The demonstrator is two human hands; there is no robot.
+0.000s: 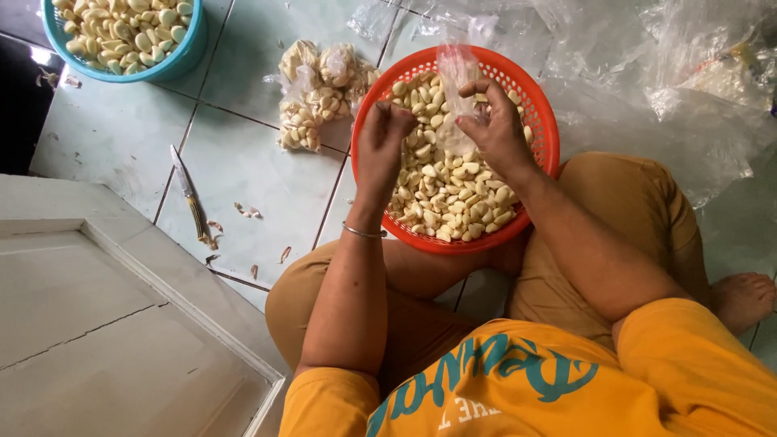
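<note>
A seated person's right hand pinches the lower part of a small clear plastic bag between thumb and fingertips, holding it upright over a red basket near the top centre of the frame. The bag is thin and see-through, with its mouth standing up above the basket's far rim; whether anything is inside it cannot be made out. The left hand, a thin bangle at its wrist, is bunched with fingers curled together just left of the bag, low over the heap; what it grips, if anything, is hidden.

The red basket is round, with a slotted wall, and is heaped with peeled garlic cloves, pale cream and glossy. It rests on the tiled floor against the person's crossed legs in tan trousers.

Just left of the basket lie several filled packets of garlic, bunched together in clear plastic. In the upper left corner of the frame a blue bowl holds more peeled cloves. A knife lies on the tiles at centre left, with scraps of garlic skin scattered near it. Crumpled clear plastic sheeting fills the upper right of the frame.
</note>
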